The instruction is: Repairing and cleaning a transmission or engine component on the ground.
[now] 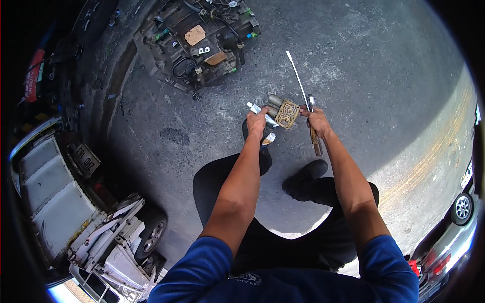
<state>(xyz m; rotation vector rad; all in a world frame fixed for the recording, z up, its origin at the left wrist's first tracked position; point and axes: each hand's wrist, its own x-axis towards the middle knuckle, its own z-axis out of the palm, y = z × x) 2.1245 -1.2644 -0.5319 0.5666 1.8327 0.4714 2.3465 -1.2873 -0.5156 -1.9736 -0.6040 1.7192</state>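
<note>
My left hand [256, 120] is closed around a white and silver squeeze tube [253, 107] and also grips a metal solenoid valve [287, 114]. Two grey cylinders stick out of the valve, and its flat tan face with curved channels is turned up. My right hand [318, 121] is closed on a long screwdriver [297, 76], its shank pointing away from me and its worn brown handle below the palm. A chrome tool that looks like a ratchet [311, 101] is in the same hand. The right fingertips reach the valve's right edge.
A dark gearbox-like assembly [202, 45] with hoses, cardboard pieces and small parts lies on the concrete floor [353, 65] ahead. A crumpled white and brown piece [269, 138] is by my left shoe. A worn white vehicle [65, 202] stands left, a silver car [449, 242] right.
</note>
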